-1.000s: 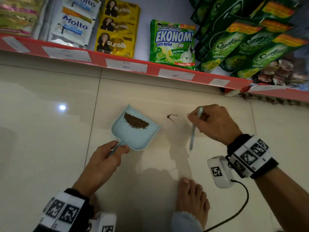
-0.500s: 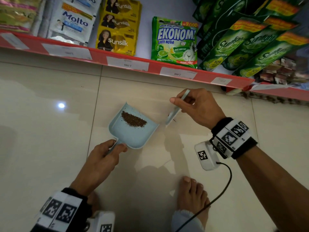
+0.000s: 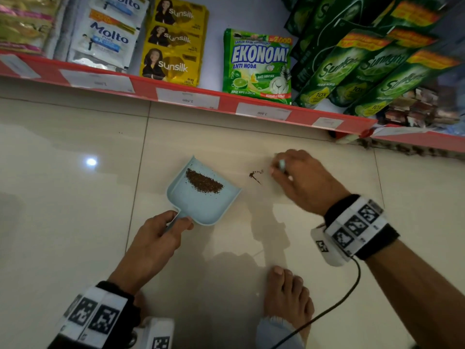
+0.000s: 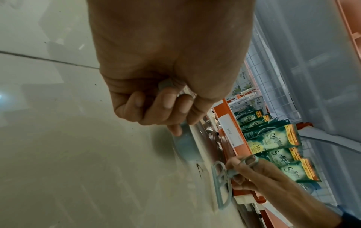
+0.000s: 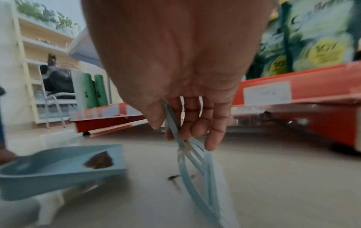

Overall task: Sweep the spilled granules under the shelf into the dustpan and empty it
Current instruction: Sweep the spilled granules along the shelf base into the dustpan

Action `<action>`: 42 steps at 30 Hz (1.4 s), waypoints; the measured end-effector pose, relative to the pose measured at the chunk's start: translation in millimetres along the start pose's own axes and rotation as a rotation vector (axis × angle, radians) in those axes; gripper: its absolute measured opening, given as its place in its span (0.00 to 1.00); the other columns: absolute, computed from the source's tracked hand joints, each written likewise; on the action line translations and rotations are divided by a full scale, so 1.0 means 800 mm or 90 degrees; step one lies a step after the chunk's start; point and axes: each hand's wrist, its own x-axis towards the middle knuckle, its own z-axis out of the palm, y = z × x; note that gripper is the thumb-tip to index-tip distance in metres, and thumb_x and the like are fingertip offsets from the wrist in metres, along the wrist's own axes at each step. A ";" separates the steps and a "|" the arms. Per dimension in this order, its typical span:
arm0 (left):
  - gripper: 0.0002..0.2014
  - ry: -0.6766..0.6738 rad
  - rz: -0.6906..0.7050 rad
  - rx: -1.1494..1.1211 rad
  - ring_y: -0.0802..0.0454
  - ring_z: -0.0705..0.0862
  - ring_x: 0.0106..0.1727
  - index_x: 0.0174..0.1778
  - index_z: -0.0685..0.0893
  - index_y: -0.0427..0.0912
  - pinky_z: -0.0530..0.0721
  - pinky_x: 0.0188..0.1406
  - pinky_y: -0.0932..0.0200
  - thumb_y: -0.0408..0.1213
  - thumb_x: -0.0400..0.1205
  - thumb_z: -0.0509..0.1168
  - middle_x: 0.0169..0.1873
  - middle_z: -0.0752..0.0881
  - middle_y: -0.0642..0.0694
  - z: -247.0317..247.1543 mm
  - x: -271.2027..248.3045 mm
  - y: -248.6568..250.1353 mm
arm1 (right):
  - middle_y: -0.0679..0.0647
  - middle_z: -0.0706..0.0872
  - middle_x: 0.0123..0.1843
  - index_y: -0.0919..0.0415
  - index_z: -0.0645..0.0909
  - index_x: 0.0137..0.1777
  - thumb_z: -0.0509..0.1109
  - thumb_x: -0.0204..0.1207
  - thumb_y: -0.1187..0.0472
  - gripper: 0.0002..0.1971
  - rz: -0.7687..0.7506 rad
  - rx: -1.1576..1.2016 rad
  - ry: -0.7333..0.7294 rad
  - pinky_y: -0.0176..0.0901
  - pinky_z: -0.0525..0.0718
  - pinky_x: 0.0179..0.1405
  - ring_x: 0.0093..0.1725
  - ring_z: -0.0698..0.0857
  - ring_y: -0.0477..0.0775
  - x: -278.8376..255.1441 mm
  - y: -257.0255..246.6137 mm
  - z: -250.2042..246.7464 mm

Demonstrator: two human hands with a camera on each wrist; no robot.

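Left hand (image 3: 156, 238) has its fingers (image 4: 168, 101) curled tight around the handle of the pale blue dustpan (image 3: 201, 200), thumb on top, pan sitting on the floor tile (image 3: 75, 197) with its open lip aimed up toward the red shelf edge (image 3: 226, 100). Right hand (image 3: 302, 182) is pinching the thin handle of a little pale blue brush (image 5: 195, 162) between thumb and fingertips (image 5: 213, 138), held nearly upright with its lower end down by the floor. Most of the brown granules (image 3: 203, 183) are already a heap inside the pan near the lip; a small leftover smear of granules (image 3: 255, 175) sits on the tile between the pan's right corner and the brush, apart from both. Plenty of bare tile on all sides, and the shelf edge is well beyond. From the head camera the brush is almost hidden behind the right hand; the wrist cameras show its looped frame. A bare foot (image 3: 286, 293) sits near the bottom, below the right hand.
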 end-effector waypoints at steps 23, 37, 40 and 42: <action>0.17 -0.062 0.005 0.200 0.55 0.75 0.27 0.44 0.87 0.34 0.73 0.32 0.57 0.46 0.83 0.63 0.22 0.75 0.52 0.068 0.011 0.026 | 0.58 0.85 0.45 0.65 0.88 0.55 0.70 0.81 0.64 0.08 -0.056 -0.012 0.126 0.56 0.84 0.40 0.45 0.82 0.60 -0.056 0.004 0.016; 0.20 -0.050 -0.049 0.222 0.55 0.75 0.25 0.44 0.87 0.29 0.75 0.31 0.61 0.46 0.81 0.64 0.23 0.76 0.48 0.072 0.020 0.043 | 0.53 0.83 0.43 0.60 0.86 0.52 0.61 0.84 0.55 0.13 -0.006 0.001 0.078 0.48 0.80 0.42 0.44 0.78 0.53 -0.056 -0.016 0.031; 0.21 -0.056 -0.053 0.215 0.55 0.73 0.23 0.45 0.86 0.25 0.72 0.28 0.61 0.45 0.81 0.64 0.23 0.76 0.47 0.076 0.019 0.047 | 0.51 0.83 0.42 0.58 0.86 0.51 0.61 0.85 0.54 0.13 -0.011 0.066 0.155 0.49 0.81 0.41 0.42 0.79 0.52 -0.058 -0.022 0.024; 0.21 -0.059 -0.058 0.209 0.57 0.71 0.20 0.46 0.86 0.24 0.70 0.25 0.62 0.45 0.81 0.64 0.22 0.75 0.48 0.077 0.019 0.047 | 0.52 0.83 0.41 0.59 0.86 0.50 0.62 0.85 0.54 0.13 0.014 0.029 0.201 0.48 0.81 0.37 0.41 0.78 0.52 -0.054 -0.019 0.017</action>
